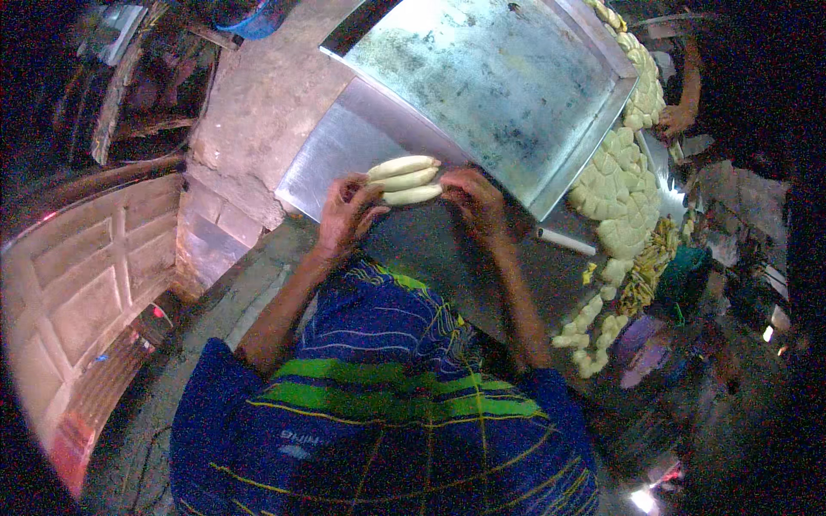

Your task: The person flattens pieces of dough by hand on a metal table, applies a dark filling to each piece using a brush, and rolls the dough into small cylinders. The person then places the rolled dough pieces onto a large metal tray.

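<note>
Holding three pale dough rolls (404, 180) by their ends over a metal tray (499, 77), the left hand (347, 215) and right hand (476, 199) curl their fingers closed, fingertips partly hidden.

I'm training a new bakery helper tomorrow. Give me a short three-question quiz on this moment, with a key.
1. True or false: the left hand and right hand together hold three long dough rolls.
2. Multiple choice: the metal tray just beyond the rolls holds A) a full load of dough, B) no dough, C) peeled bananas.
3. Fill in: the shaped dough pieces are massed to the person's ____ side, where another person's hand reaches in.

Key: 1 true; 2 B; 3 right.
</note>
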